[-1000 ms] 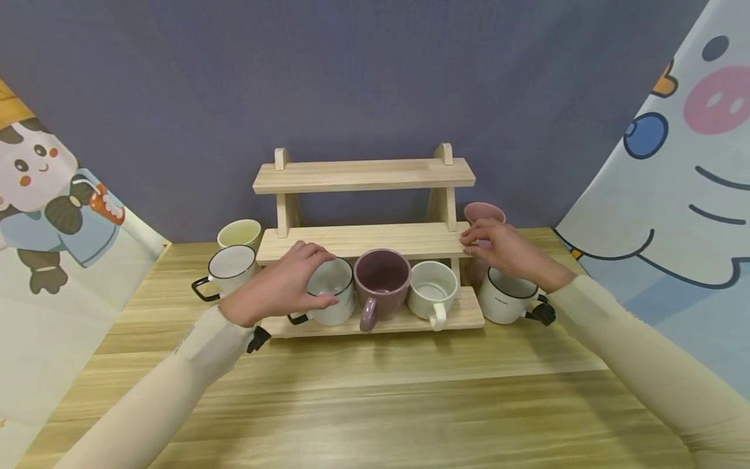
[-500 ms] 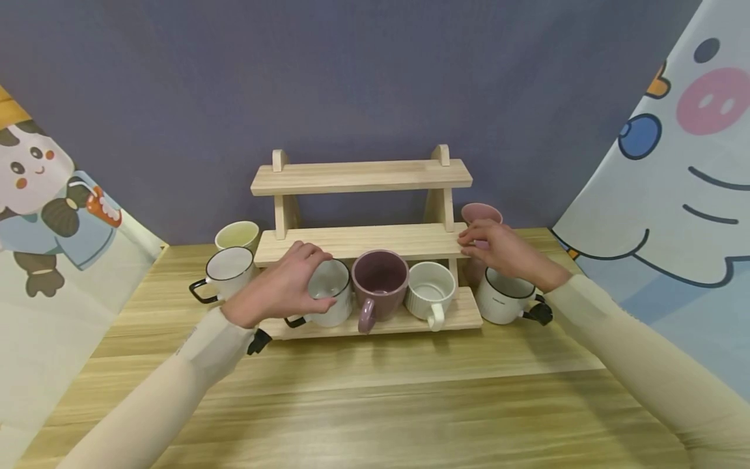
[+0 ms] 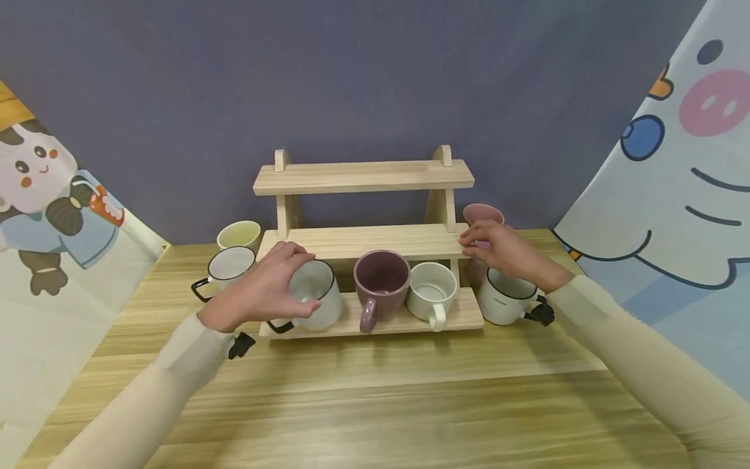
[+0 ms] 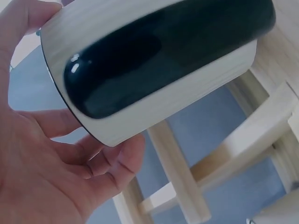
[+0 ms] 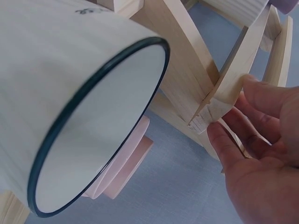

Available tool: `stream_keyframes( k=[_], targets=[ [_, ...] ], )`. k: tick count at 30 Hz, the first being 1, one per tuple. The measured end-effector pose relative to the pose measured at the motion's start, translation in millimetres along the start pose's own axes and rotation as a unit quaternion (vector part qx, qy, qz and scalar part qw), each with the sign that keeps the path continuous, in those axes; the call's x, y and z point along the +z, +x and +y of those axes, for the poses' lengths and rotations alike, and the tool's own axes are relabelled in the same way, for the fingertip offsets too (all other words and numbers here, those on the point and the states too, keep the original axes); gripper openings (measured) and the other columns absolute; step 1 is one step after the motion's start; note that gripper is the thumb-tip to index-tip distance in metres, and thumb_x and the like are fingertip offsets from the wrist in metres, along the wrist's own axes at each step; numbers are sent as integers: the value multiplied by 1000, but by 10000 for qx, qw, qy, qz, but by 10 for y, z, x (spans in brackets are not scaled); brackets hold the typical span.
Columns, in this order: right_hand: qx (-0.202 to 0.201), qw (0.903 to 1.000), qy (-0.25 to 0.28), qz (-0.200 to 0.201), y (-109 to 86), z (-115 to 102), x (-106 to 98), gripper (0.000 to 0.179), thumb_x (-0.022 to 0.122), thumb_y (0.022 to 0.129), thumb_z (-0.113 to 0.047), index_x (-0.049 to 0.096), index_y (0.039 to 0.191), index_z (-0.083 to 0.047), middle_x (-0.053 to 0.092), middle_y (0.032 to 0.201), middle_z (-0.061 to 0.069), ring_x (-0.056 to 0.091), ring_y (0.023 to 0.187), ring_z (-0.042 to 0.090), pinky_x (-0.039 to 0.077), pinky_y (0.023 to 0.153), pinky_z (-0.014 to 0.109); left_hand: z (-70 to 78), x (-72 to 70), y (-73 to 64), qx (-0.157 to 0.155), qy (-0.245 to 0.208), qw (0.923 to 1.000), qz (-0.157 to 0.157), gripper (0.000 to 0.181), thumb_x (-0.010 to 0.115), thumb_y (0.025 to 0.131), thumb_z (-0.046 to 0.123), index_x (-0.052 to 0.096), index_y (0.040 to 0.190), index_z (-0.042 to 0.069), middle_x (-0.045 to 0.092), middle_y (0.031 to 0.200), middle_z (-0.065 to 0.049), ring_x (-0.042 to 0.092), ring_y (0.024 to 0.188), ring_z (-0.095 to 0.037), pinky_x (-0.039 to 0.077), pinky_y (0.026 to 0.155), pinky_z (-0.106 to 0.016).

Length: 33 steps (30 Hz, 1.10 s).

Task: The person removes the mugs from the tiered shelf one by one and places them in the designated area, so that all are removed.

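My left hand grips a white mug with a dark rim, thumb and fingers spread across its mouth. This mug is at the left end of the bottom tier of a three-tier wooden rack. Its dark handle fills much of the left wrist view. At the rack's right end, my right hand pinches the end of the middle shelf between thumb and fingers. Right of the gripped mug, on the same tier, stand a purple mug and a ribbed white cup.
Another white dark-rimmed mug stands right of the rack, with a pink cup behind it. On the left are a white mug with a black handle and a pale yellow cup. A grey-blue backdrop rises behind.
My left hand has shifted left together with the white mug, which opens a gap between it and the purple mug. The right hand stays at the shelf end.
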State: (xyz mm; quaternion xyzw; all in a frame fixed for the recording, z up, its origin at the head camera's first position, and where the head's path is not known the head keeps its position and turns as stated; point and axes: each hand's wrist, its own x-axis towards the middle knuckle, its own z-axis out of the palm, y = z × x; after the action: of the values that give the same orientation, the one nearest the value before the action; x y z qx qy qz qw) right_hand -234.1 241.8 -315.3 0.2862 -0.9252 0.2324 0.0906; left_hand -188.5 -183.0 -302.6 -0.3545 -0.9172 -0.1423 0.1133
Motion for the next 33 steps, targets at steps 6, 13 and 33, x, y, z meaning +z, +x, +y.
stream_keyframes(
  k=[6, 13, 33],
  targets=[
    [-30, 10000, 17, 9, 4, 25, 25, 16, 67, 88, -4, 70, 102, 1, 61, 102, 11, 57, 102, 29, 47, 87, 45, -41, -124, -125, -124, 38, 9999, 33, 73, 78, 66, 46, 60, 119, -1, 51, 116, -11, 45, 109, -25, 44, 86, -43],
    [-136, 9998, 144, 88, 9, 38, 21, 16, 66, 87, -2, 70, 102, 4, 61, 101, 12, 57, 100, 29, 48, 85, 46, -116, -237, -247, -106, 107, 9997, 189, 69, 79, 66, 43, 60, 116, -2, 51, 113, -12, 46, 106, -27, 43, 84, -44],
    [-221, 9996, 110, 134, -11, 57, 8, 16, 67, 87, -2, 70, 101, 3, 61, 100, 11, 58, 98, 28, 48, 84, 46, -271, -432, -759, -366, 403, 9975, 459, 59, 84, 61, 32, 62, 106, -1, 54, 105, -12, 50, 96, -29, 44, 76, -44]
  ],
)
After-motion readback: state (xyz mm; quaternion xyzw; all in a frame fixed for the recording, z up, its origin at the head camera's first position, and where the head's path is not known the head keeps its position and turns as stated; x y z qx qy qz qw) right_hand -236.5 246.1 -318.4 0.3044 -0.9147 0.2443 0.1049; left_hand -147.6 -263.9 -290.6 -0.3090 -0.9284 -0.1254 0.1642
